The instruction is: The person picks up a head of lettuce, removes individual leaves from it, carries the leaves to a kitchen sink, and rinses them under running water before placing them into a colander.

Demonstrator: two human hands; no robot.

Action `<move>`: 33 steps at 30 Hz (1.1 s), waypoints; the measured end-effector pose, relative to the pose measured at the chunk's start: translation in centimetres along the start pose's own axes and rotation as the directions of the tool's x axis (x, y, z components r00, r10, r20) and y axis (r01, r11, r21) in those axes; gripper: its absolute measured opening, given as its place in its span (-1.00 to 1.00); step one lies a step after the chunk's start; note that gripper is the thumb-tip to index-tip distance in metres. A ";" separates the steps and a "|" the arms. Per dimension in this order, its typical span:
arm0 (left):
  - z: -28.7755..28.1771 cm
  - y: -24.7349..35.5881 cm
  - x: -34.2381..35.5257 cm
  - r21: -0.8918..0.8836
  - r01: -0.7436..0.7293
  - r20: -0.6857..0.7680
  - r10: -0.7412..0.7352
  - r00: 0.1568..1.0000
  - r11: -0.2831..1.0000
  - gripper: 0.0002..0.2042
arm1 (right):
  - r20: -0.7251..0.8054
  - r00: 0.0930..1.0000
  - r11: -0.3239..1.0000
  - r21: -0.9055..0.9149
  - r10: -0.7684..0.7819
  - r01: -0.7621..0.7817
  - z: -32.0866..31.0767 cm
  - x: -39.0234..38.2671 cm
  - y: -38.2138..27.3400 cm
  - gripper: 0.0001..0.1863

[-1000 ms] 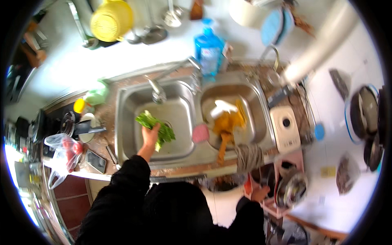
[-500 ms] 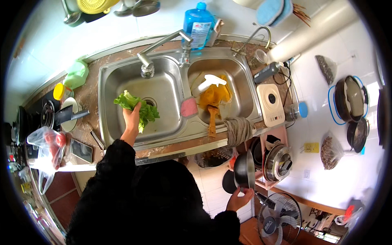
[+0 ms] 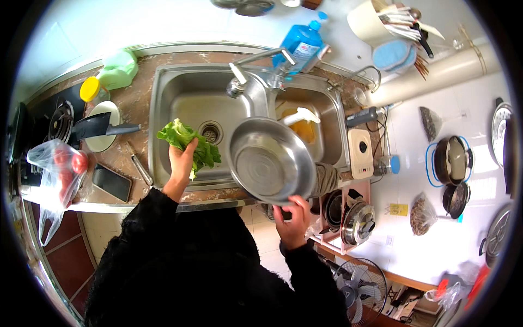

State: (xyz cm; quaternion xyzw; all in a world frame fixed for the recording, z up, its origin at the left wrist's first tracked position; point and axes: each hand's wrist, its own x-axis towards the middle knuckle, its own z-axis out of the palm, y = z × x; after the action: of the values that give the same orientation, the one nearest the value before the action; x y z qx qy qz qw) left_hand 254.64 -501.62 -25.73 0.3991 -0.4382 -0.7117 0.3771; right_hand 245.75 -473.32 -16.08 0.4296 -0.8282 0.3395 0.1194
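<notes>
My left hand (image 3: 181, 164) is closed around a bunch of green leafy lettuce (image 3: 202, 151) over the left basin of the steel sink (image 3: 180, 92). In my right hand (image 3: 295, 222) is the rim of a wide metal bowl (image 3: 267, 161), tilted so that its hollow inside faces up. The bowl hangs over the divider and the sink's front edge, covering part of both basins. Past its far side, a white spray nozzle (image 3: 303, 116) and some yellow cloth-like material (image 3: 305, 131) show in the right basin. The faucet (image 3: 237, 84) stands behind the bowl.
Left of the sink lie a cleaver (image 3: 101, 126) across a white plate, a peeler (image 3: 140, 166), a phone (image 3: 112, 182) and a plastic bag of tomatoes (image 3: 61, 169). A pink rack (image 3: 348, 218) with pots and a fan (image 3: 359, 291) stand at the lower right.
My right hand has lifted the metal bowl from beside the pot rack up and left to over the sink. The left hand keeps hold of the lettuce. The view has shifted.
</notes>
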 end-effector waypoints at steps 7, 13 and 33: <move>-4.0 1.9 -1.3 0.032 -0.082 -0.025 0.083 0.996 0.996 -0.80 | 0.286 0.951 0.991 0.097 -0.115 0.090 9.9 5.6 -0.4 -0.76; -5.7 1.9 -2.2 0.048 -0.154 -0.091 0.158 0.983 0.987 -0.76 | 0.482 0.854 0.979 0.148 -0.198 0.143 17.2 7.3 0.7 -0.65; -0.7 0.1 -0.8 0.055 -0.230 -0.082 0.234 0.969 0.972 -0.72 | 0.935 0.237 0.964 0.260 -0.265 0.054 23.5 9.6 7.2 -0.61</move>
State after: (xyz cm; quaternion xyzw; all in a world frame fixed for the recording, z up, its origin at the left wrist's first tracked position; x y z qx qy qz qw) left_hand 255.64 -501.23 -25.64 0.3844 -0.4806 -0.6346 0.4675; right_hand 236.46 -492.14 -32.07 0.6374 -0.6469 0.0635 -0.4139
